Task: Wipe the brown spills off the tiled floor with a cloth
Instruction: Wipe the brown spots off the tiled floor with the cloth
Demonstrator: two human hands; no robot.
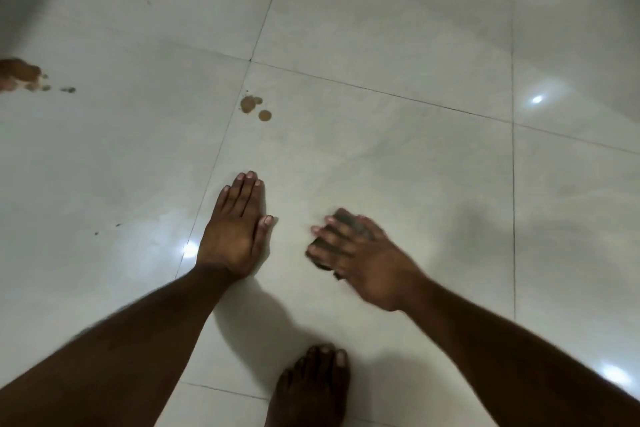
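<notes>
Underfoot, the glossy pale square-tiled floor [398, 156] fills nearly the whole view, its large smooth tiles parted by thin dark grout lines and dotted with bright light reflections. Bare tile lies open all round the hands, widest toward the far right.

Both bare forearms reach in from the bottom edge. A bare foot [311, 388] stands flat on the tile between them, toes pointing away from the person.

At the far left edge sits the large brown spill [19, 74], an irregular wet blotch trailing smaller drops to its right. Near the tile junction ahead of the left hand lies the small brown spill [254, 107], a few round flat drops clustered just right of a grout line.

The left hand [233, 229] rests flat, palm down, fingers straight and together, pointing away along the grout line beside it.

The right hand [349, 253], blurred, presses spread fingers over the small dark crumpled cloth [349, 224], which sits bunched on the floor just right of the left hand, well apart from both spills. Its grip lies wide over the cloth; the cloth's long axis cannot be told.
</notes>
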